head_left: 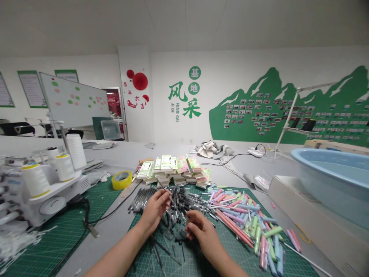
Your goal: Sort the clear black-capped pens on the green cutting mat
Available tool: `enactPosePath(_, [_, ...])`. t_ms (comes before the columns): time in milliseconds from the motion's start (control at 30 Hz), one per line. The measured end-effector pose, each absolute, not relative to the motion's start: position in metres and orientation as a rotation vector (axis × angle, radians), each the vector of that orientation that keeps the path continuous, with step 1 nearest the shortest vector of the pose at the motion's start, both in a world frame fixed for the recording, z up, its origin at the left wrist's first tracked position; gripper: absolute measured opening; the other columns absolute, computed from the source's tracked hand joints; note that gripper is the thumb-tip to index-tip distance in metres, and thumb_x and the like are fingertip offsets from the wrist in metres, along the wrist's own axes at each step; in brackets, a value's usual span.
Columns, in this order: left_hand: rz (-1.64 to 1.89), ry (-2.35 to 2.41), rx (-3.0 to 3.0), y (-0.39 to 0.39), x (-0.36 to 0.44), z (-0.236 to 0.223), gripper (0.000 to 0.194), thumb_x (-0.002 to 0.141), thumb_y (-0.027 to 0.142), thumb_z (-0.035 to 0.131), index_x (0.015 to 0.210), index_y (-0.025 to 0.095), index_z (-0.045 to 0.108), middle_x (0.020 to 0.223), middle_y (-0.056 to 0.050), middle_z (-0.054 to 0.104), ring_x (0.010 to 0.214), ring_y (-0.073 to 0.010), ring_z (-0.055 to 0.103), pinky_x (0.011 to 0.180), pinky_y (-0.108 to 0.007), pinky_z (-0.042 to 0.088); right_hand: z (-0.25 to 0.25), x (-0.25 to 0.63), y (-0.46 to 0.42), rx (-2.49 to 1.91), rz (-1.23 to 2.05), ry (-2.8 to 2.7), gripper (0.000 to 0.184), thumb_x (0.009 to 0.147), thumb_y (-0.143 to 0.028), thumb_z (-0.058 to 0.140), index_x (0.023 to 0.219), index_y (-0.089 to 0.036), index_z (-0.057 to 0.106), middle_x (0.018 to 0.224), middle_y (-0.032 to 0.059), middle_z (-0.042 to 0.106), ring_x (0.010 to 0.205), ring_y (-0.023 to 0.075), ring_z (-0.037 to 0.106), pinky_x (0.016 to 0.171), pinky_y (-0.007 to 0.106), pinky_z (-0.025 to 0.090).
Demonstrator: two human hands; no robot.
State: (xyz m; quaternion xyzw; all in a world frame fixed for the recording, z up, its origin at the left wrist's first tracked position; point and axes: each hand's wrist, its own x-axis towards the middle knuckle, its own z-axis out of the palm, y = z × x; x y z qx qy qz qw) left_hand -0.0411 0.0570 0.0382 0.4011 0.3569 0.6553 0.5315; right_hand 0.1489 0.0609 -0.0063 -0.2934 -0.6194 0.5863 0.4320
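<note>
My left hand point(158, 206) is closed in a pinch around a thin dark pen point(160, 185), which points up and away from the fingertips. To its right, my right hand point(201, 230) hovers low over the mat, its fingers loosely bent and apart, with nothing clear between them. Beneath and beyond both hands lies a heap of black and clear pens point(184, 200), several of them strewn toward me. A pile of pink, blue, green and purple tubes point(250, 215) spreads to the right. Behind the heap are stacked small green, white and pink packs point(167, 163).
A green cutting mat point(227, 254) covers the grey table. At left stand a sewing machine point(52, 192) with white thread cones and a yellow tape roll point(121, 180). A blue basin point(334, 181) rests on a white box point(300, 207) at right. Crumpled cloth point(213, 149) lies behind.
</note>
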Motion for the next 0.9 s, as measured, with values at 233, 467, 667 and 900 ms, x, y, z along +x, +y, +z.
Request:
enactPosePath(233, [1.568,0.798,0.884,0.056,-0.042,0.04,0.024,0.072,0.034,0.068,0.085,0.016,0.06,0.074,0.001,0.058,0.059,-0.006,0.051,0.05,-0.015,0.038,-0.004,0.148,0.061,-0.728,1.456,-1.606,0.021,0.077,-0.021,0.05,0.098,-0.021,0.054,0.072,-0.0011,0.061,0.058,0.0136,0.058,0.053,0.025,0.043])
enactPosePath(467, [1.485,0.856,0.954,0.056,-0.035,0.038,0.022,0.074,0.035,0.067,0.081,0.016,0.059,0.072,0.001,0.058,0.058,-0.0071,0.052,0.052,-0.017,0.04,-0.003,0.149,0.059,-0.712,1.453,-1.634,0.019,0.077,-0.021,0.051,0.096,-0.022,0.055,0.071,-0.0015,0.062,0.06,0.0148,0.059,0.056,0.026,0.045])
enactPosePath(667, [1.501,0.91,0.992,0.055,-0.032,0.041,0.024,0.072,0.038,0.068,0.08,0.017,0.06,0.071,0.001,0.058,0.057,-0.0075,0.052,0.051,-0.017,0.039,-0.004,0.149,0.059,-0.708,1.464,-1.629,0.02,0.077,-0.02,0.05,0.097,-0.022,0.054,0.07,-0.0019,0.062,0.058,0.0139,0.059,0.055,0.026,0.045])
enactPosePath(900, [1.493,0.964,1.066,0.056,-0.034,0.04,0.025,0.073,0.039,0.066,0.08,0.016,0.06,0.07,0.001,0.058,0.056,-0.0085,0.051,0.05,-0.018,0.039,-0.004,0.149,0.059,-0.709,1.52,-1.616,0.021,0.075,-0.022,0.05,0.095,-0.021,0.053,0.068,-0.0027,0.061,0.055,0.0126,0.058,0.052,0.025,0.043])
